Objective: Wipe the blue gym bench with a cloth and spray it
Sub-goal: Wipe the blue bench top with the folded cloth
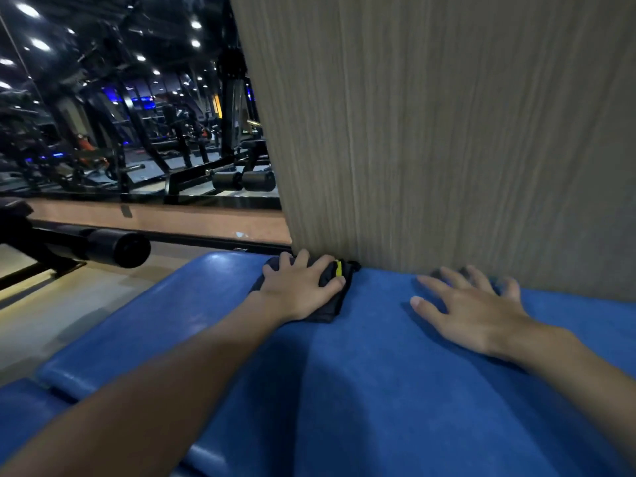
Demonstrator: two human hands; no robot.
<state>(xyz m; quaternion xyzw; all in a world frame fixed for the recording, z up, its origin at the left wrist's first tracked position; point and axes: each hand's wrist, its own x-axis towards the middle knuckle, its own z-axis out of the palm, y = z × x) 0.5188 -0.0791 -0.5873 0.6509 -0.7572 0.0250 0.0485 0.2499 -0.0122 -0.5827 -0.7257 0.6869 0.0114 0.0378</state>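
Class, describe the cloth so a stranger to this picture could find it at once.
Follow the big blue bench up to the wood-grain wall. At the wall's left corner, the cloth lies flat under the left hand. Its dark fabric and small yellow tag set it apart from the bare blue padding around it.

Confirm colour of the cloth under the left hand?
Black cloth with a small yellow tag, pressed by the left hand; head view shows it.
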